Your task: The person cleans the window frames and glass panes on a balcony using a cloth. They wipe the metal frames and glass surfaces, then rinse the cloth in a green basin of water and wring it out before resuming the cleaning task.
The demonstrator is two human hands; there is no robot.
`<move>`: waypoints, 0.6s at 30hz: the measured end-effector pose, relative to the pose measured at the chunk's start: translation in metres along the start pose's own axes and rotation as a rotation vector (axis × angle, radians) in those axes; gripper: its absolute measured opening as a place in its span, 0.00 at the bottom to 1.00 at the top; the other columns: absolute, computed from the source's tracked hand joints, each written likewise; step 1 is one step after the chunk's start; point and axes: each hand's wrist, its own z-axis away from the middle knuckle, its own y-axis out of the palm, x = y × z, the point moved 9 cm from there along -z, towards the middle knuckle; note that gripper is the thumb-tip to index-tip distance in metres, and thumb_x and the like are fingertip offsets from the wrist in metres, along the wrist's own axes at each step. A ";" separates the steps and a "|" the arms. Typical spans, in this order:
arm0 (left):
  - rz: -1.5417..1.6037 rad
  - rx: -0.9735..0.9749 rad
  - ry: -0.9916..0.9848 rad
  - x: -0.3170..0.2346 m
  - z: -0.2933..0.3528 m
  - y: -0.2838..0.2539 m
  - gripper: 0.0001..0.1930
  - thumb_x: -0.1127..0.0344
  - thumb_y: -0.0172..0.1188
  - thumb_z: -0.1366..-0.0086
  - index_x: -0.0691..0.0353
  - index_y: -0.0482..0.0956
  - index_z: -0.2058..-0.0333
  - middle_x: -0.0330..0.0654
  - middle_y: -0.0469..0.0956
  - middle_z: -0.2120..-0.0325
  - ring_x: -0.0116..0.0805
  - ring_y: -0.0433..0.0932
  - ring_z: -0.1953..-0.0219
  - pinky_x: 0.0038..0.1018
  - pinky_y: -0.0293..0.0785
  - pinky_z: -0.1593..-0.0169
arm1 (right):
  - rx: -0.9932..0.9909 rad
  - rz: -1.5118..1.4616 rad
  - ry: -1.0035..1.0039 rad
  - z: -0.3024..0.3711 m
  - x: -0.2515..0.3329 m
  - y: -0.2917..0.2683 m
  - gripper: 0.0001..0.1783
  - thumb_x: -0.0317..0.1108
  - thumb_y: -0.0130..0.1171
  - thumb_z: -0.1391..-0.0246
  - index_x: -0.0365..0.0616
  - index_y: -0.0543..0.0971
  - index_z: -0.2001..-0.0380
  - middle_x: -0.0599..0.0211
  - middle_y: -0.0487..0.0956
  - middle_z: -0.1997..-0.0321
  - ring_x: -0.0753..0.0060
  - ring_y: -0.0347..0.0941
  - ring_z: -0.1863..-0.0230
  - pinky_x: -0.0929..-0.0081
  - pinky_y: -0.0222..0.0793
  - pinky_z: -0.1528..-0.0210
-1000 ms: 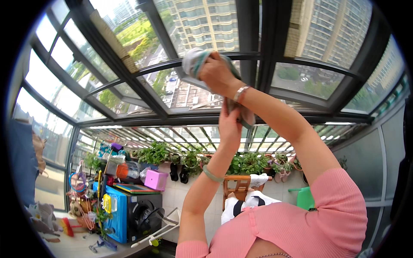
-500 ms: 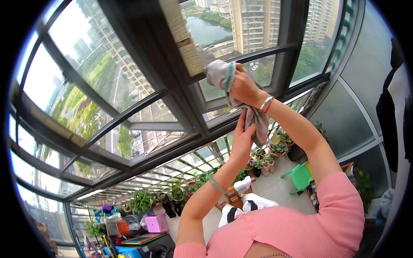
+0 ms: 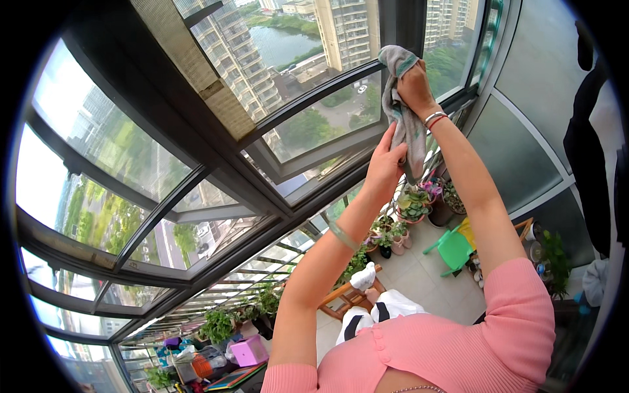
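Note:
A grey cleaning cloth (image 3: 412, 139) with green stripes hangs bunched between my hands. My right hand (image 3: 415, 90) is closed around its upper part, at the dark window frame (image 3: 401, 29) beside the lower pane. Below it, my left hand (image 3: 385, 161) is closed with thumb and fingers on the hanging part of the cloth. The cloth's top end folds over beside the frame's crossbar. Whether it presses on the frame or only hangs in front of it, I cannot tell.
I stand high on a wooden chair (image 3: 347, 298). Railings (image 3: 246, 270) run under the windows. Below are potted plants (image 3: 414, 204), a green stool (image 3: 451, 250) and a purple box (image 3: 249, 352). A frosted panel (image 3: 511, 157) stands at the right, with dark clothing (image 3: 585, 150) hanging beyond it.
Both hands have moved right with the cloth, from the middle of the small pane to the upright at its right side. The view has shifted along the windows too.

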 end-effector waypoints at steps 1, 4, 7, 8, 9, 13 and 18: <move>-0.009 -0.003 -0.021 0.003 -0.005 0.000 0.34 0.78 0.49 0.34 0.59 0.51 0.30 0.42 0.69 0.41 0.33 0.74 0.46 0.31 0.72 0.45 | -0.009 0.026 0.003 0.001 -0.002 0.001 0.12 0.23 0.55 0.57 0.41 0.82 0.66 0.55 0.81 0.62 0.50 0.75 0.57 0.61 0.64 0.47; -0.034 -0.009 -0.035 0.008 -0.009 0.002 0.34 0.78 0.50 0.34 0.56 0.52 0.30 0.39 0.72 0.51 0.28 0.73 0.56 0.29 0.71 0.53 | 0.140 0.145 0.242 0.017 -0.047 0.019 0.14 0.23 0.53 0.53 0.40 0.81 0.62 0.52 0.81 0.60 0.47 0.75 0.55 0.58 0.66 0.48; -0.089 -0.020 -0.028 0.010 -0.009 -0.008 0.34 0.74 0.49 0.34 0.52 0.52 0.30 0.33 0.71 0.66 0.20 0.66 0.72 0.21 0.65 0.70 | 0.051 0.000 0.476 0.032 -0.086 0.005 0.13 0.27 0.51 0.45 0.36 0.79 0.57 0.44 0.78 0.56 0.40 0.72 0.53 0.54 0.67 0.50; -0.108 -0.019 -0.018 0.010 -0.010 -0.014 0.34 0.74 0.50 0.33 0.51 0.53 0.30 0.31 0.70 0.69 0.19 0.63 0.74 0.20 0.60 0.73 | -0.120 -0.072 0.362 0.029 -0.076 -0.006 0.13 0.28 0.52 0.44 0.35 0.78 0.57 0.42 0.77 0.56 0.38 0.72 0.53 0.54 0.67 0.50; -0.130 -0.017 -0.016 0.011 -0.010 -0.015 0.33 0.73 0.50 0.33 0.50 0.54 0.30 0.30 0.68 0.72 0.17 0.60 0.77 0.18 0.56 0.75 | -0.100 -0.023 0.373 0.030 -0.073 -0.004 0.12 0.28 0.53 0.45 0.34 0.79 0.59 0.42 0.78 0.58 0.38 0.72 0.56 0.53 0.67 0.51; -0.168 -0.049 -0.068 0.022 -0.004 -0.009 0.33 0.74 0.50 0.33 0.52 0.55 0.30 0.32 0.72 0.65 0.19 0.63 0.72 0.20 0.59 0.68 | -0.117 -0.032 0.484 0.037 -0.065 0.010 0.14 0.27 0.53 0.46 0.33 0.78 0.56 0.41 0.77 0.54 0.37 0.71 0.51 0.54 0.67 0.48; -0.110 -0.104 -0.081 0.036 0.030 -0.040 0.33 0.76 0.49 0.33 0.58 0.52 0.30 0.42 0.71 0.45 0.30 0.74 0.49 0.30 0.73 0.46 | 0.069 -0.194 0.236 0.031 0.055 0.014 0.18 0.22 0.51 0.50 0.35 0.77 0.54 0.41 0.77 0.53 0.37 0.71 0.49 0.56 0.67 0.43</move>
